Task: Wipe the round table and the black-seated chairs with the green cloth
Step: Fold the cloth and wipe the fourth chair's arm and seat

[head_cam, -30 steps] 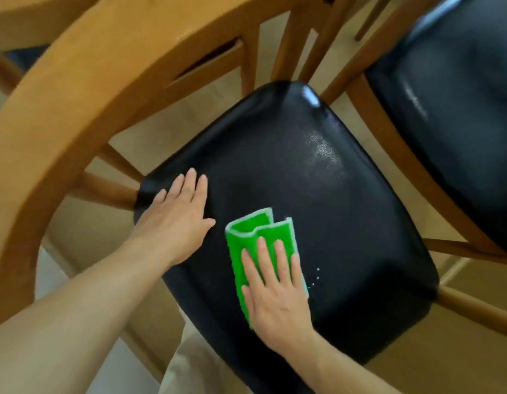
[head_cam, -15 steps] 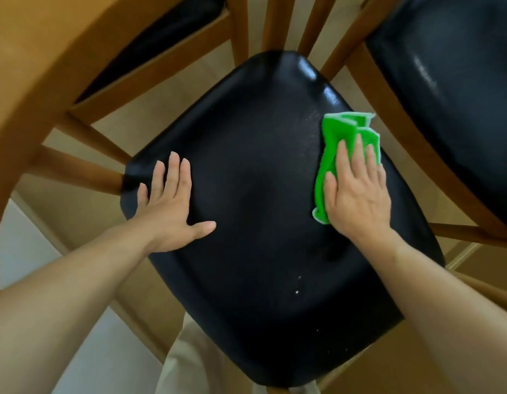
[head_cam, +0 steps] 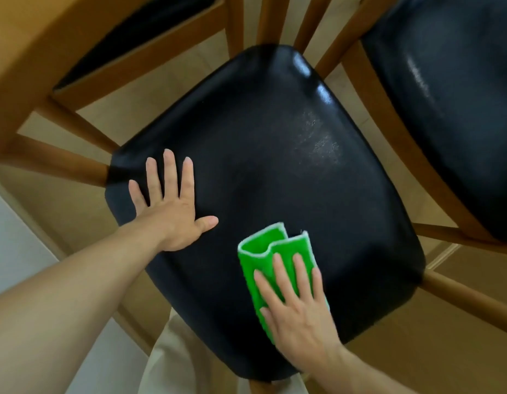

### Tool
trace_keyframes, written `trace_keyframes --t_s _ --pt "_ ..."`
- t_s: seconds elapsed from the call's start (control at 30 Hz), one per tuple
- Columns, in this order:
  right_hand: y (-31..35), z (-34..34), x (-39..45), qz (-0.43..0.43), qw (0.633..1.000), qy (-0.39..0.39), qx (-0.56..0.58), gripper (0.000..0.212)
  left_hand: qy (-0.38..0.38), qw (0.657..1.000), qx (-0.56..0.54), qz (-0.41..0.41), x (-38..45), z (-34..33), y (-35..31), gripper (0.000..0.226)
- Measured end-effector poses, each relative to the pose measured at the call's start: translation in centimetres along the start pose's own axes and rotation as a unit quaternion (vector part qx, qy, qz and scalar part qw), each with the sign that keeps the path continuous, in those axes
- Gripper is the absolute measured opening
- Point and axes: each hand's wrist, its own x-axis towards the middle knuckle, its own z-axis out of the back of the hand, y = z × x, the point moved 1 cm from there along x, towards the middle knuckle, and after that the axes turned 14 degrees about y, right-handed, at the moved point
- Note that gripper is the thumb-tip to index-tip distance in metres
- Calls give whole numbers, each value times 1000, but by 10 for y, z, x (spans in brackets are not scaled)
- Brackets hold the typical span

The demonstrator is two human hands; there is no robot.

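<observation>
Head view, seat: black chair seat (head_cam: 275, 166) fills the middle of the frame, glossy, with a dull sheen patch toward its far right part.
Head view, left hand: left hand (head_cam: 172, 211) lies flat on the near-left part of the seat, palm down, fingers straight and spread, thumb out to the right; it holds nothing.
Head view, right hand: right hand (head_cam: 298, 311) presses flat on the cloth, fingers straight and slightly apart, not curled round it.
Head view, cloth: green cloth (head_cam: 263, 251) is folded, white-edged, lying on the near-right part of the seat; its far end sticks out past the fingertips.
Head view, hands relative: apart, bare seat between them.
Head view, second chair: another black seat (head_cam: 451, 95) at upper right, on a wooden frame (head_cam: 389, 132).
Head view, table: wooden table edge (head_cam: 33, 38) curves across upper left.
Head view, floor: tan floor (head_cam: 172, 89) shows between the chair rails.
</observation>
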Motion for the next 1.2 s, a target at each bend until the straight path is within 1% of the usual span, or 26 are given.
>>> trace_keyframes --t_s 0.1,0.17,0.2,0.27,0.3,0.37,0.5,0.6,0.67,0.83,0.9,0.97,1.0,1.13,1.2 --pt "4 -9 -10 30 999 31 -28 63 17 1000 2 10 -3 1 -2 109" --pt "-8 1 -3 37 999 19 -19 63 18 1000 4 11 -3 4 -4 109" --pt "-18 8 3 19 1000 2 -4 62 20 1000 3 14 -3 5 -5 109" --pt "-40 27 24 -77 995 -47 42 63 23 1000 0 18 -3 5 -6 108" --pt "-51 39 37 -129 988 -62 62 64 22 1000 1 18 -3 4 -5 108" --pt "-74 66 66 -197 973 -71 93 67 22 1000 3 18 -3 3 -6 108" --pt "-105 117 125 -287 933 -118 182 69 24 999 7 23 -2 3 -7 108" --pt "-93 134 150 -318 915 -139 207 66 24 999 7 23 -1 4 -8 108" --pt "-78 139 159 -301 924 -143 190 65 23 999 8 24 -1 3 -7 108" --pt "-38 158 192 -202 955 -161 142 61 10 1000 13 25 4 2 -6 110" --pt "-16 167 204 -131 971 -172 106 58 1 999 20 31 5 1 -6 111" --pt "4 172 211 -50 983 -168 53 56 -8 999 26 36 6 1 -5 112" --pt "10 172 213 -24 986 -164 31 55 -14 999 27 35 7 0 -5 112" --pt "0 173 215 2 986 -165 31 54 -28 999 22 18 7 -2 0 110" --pt "-16 175 215 -13 983 -175 49 55 -32 999 19 10 6 -4 1 108"
